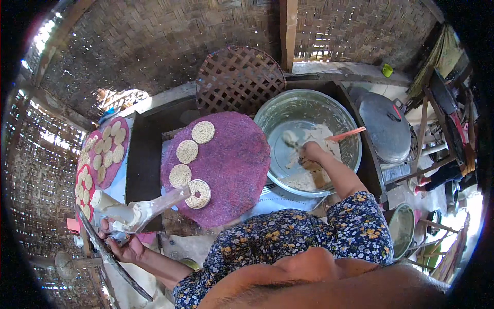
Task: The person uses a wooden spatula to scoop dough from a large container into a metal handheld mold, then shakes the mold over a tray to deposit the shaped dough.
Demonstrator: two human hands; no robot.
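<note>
My left hand, palm up, supports a press-like tool with a white cylinder, a pale flat arm smeared with dough and a dark wooden stick alongside. The arm's tip reaches over a round mould holding a noodle-like disc with a gap in its middle. Three pale strand discs lie above it on a purple woven mat. Inside a large metal basin, my right hand grips a spoon at the pale dough. My fingers partly hide the spoon's handle.
A pink-orange handle leans on the basin's rim. Behind stands a lattice basket; at right, a lidded metal pot. More discs lie on mats at left, past a dark wooden partition. Another person's legs show far right.
</note>
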